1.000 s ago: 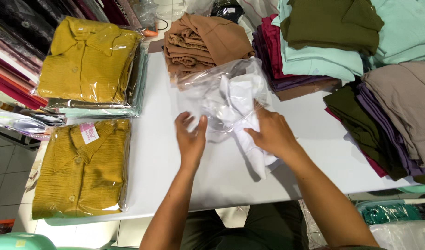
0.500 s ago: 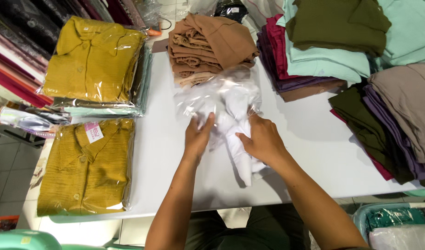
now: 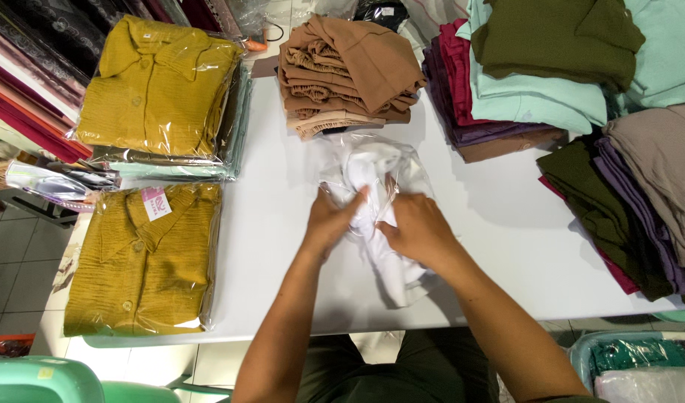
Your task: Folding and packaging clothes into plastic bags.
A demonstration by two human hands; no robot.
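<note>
A white garment (image 3: pixel 383 257) lies partly inside a clear plastic bag (image 3: pixel 372 168) on the white table (image 3: pixel 506 216). My left hand (image 3: pixel 331 220) grips the bag and cloth at its lower left. Just to the right, my right hand (image 3: pixel 417 227) clutches the white cloth, whose tail hangs out toward the table's front edge. Both hands are close together over the bundle.
A folded brown pile (image 3: pixel 346 71) sits just behind the bag. Two bagged mustard shirts (image 3: pixel 159 86) (image 3: pixel 145 257) lie at left. Stacks of green, mint, maroon and purple clothes (image 3: pixel 551 67) (image 3: pixel 633 201) fill the right. Green plastic stools (image 3: pixel 44 377) stand below left.
Both hands have drawn closer together on the bundle. The white garment has gone further into the clear bag, and the bag looks more bunched.
</note>
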